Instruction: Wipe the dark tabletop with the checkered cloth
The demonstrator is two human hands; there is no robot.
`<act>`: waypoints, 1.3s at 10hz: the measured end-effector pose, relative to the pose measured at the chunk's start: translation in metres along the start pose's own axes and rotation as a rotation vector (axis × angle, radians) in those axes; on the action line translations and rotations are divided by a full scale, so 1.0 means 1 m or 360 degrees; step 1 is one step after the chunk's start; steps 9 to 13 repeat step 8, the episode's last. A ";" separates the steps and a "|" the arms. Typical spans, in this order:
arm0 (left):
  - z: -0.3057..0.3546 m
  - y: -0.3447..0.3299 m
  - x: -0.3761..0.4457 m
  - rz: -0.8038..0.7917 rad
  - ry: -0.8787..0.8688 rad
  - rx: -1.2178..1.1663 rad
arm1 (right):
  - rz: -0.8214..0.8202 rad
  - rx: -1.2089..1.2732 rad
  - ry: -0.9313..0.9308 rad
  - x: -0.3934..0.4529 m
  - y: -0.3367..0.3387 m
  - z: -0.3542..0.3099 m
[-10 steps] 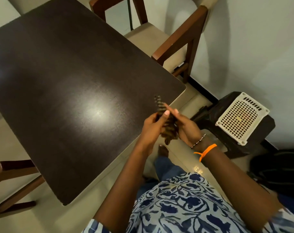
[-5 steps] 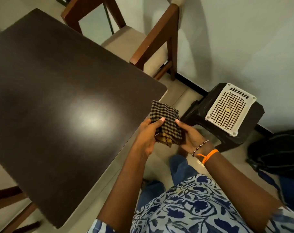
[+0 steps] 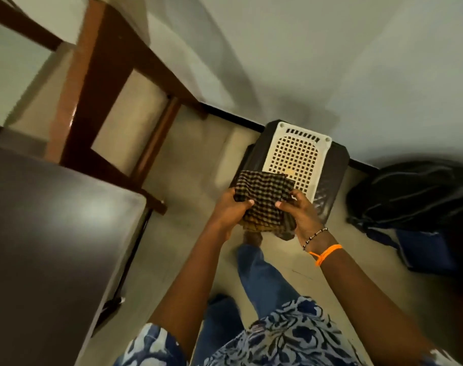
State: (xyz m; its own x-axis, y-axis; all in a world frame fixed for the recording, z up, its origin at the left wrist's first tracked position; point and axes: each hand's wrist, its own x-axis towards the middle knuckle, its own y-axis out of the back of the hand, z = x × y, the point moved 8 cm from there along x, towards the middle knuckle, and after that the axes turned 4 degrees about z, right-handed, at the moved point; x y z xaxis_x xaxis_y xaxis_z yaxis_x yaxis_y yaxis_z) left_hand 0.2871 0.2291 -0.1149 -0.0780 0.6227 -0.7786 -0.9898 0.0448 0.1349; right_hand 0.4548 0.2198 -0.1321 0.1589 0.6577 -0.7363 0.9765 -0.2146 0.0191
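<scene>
A black-and-tan checkered cloth (image 3: 263, 196), folded into a flat square, is held up in front of me over the floor, well to the right of the dark tabletop (image 3: 48, 233). My left hand (image 3: 230, 210) grips its left edge with the thumb on top. The right edge is pinched by my right hand (image 3: 303, 213), thumb on top as well. Only the table's right corner shows, at the lower left.
A wooden chair (image 3: 111, 83) with a beige seat stands past the table's far corner. A dark stool with a white perforated top (image 3: 297, 157) sits by the wall, behind the cloth. A black bag (image 3: 415, 196) lies on the floor at right.
The view has swung right, away from the table toward the stool and wall. The cloth went from a narrow bunch to a flat folded square held between both hands.
</scene>
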 end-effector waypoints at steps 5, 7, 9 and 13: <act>0.032 -0.117 0.131 -0.0138 0.0000 0.0485 | 0.0409 -0.0439 -0.0024 0.162 0.071 0.002; 0.028 -0.121 0.143 -0.0126 -0.0046 0.0540 | 0.0332 -0.0450 -0.0242 0.179 0.077 0.014; 0.027 -0.106 0.134 -0.0011 -0.0082 0.0450 | 0.0503 -0.0478 -0.0151 0.168 0.082 0.005; 0.027 -0.106 0.134 -0.0011 -0.0082 0.0450 | 0.0503 -0.0478 -0.0151 0.168 0.082 0.005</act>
